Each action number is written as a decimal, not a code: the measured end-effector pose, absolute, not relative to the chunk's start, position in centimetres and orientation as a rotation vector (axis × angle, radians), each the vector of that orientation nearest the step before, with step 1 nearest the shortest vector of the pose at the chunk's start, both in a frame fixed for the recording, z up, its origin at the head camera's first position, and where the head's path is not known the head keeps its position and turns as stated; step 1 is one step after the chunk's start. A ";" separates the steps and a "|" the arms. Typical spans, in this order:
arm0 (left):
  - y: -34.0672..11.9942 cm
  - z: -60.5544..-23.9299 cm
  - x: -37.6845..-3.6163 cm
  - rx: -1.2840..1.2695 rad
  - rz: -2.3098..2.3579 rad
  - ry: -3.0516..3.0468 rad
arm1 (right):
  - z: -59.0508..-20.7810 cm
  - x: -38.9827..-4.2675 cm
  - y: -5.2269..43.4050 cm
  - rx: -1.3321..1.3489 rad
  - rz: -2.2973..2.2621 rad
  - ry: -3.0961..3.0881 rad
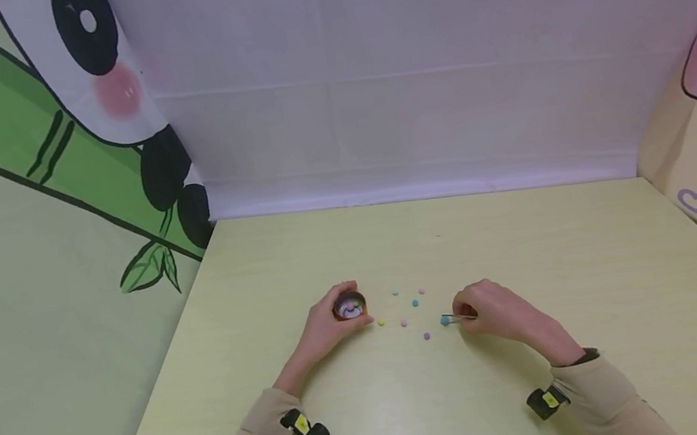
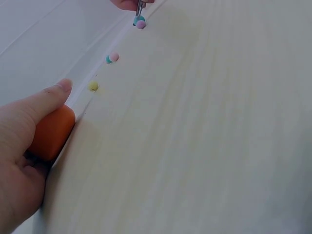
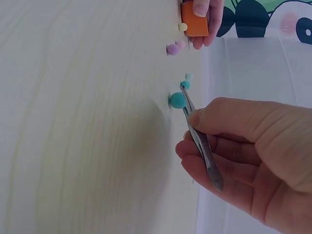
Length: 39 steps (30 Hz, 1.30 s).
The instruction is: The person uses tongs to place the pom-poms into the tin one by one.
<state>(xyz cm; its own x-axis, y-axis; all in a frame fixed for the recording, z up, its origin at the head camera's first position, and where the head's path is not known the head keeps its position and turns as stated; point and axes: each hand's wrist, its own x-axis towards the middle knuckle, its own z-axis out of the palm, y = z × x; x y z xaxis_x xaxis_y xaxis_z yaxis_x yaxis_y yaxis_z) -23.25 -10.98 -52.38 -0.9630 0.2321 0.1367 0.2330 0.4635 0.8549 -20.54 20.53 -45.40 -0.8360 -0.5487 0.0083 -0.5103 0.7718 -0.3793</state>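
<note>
My left hand (image 1: 330,324) holds a small round orange cup (image 2: 54,132) upright on the table, thumb on the near side and fingers around the far side. Something pale and purple shows inside the cup in the head view. Metal tweezers (image 3: 204,146) are pinched between the thumb and fingers of my right hand (image 1: 499,311). Their tips stand apart at a teal pom-pom (image 3: 176,100), the largest of the little balls, one tip reaching past it in the right wrist view. This pom-pom lies at the right end of the scatter.
Between the hands lie several smaller balls: a yellow one (image 1: 381,322), a purple one (image 1: 427,336), a blue one (image 1: 414,303), a pale blue one (image 1: 395,292) and pink ones (image 1: 403,323). A printed cloth backdrop (image 1: 416,123) rises behind the pale wooden table (image 1: 388,424).
</note>
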 end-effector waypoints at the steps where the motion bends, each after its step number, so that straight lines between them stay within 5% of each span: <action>1: -11.0 -52.4 -23.2 -0.427 -1.571 -2.687 | -45.4 -20.6 20.5 -0.865 -0.565 2.861; 39: -9.0 -52.0 -24.1 -0.390 -1.571 -2.650 | -44.9 -23.2 22.1 -1.040 -0.398 2.890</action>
